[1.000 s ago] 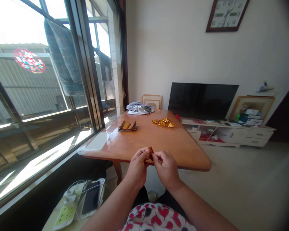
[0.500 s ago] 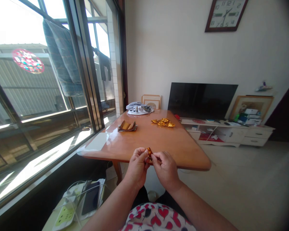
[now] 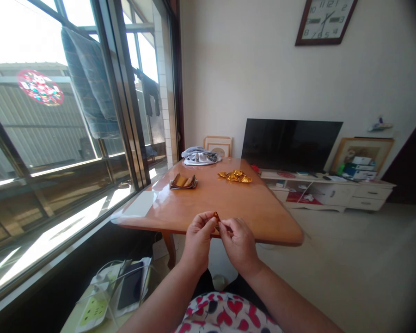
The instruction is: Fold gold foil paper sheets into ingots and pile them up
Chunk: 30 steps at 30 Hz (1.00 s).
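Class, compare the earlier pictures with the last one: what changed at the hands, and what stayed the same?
The small amber foil piece, pinched between the left hand and right hand, now shows smaller and more folded; neither hand has let go. The crumpled gold foil and folded foil pile on the wooden table lie as before.
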Tool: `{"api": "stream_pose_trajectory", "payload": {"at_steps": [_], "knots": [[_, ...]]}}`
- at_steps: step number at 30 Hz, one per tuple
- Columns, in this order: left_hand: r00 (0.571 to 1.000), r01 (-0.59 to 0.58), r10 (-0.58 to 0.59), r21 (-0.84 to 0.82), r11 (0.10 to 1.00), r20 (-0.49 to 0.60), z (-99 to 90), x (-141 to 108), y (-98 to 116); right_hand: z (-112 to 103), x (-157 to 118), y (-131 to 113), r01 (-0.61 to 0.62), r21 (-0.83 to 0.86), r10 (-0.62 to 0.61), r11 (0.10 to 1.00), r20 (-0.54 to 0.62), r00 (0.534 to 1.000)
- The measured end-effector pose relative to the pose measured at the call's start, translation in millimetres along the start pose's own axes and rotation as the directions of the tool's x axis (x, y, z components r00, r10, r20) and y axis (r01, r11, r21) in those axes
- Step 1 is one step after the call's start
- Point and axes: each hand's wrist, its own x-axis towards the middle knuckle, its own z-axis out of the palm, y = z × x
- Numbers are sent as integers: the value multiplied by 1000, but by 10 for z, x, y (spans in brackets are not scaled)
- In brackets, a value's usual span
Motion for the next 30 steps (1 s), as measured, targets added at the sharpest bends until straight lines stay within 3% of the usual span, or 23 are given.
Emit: {"api": "stream_pose_trajectory", "payload": {"at_steps": [10,30], "knots": [[989,-138,144,114,984,-44,21,24,-66,6,24,2,-10,-46,10,999,-4,1000],[980,-185,196,191,964,-40,5,73,-100,-6,21,-6,14,-90,-12,996,21,1000]]}}
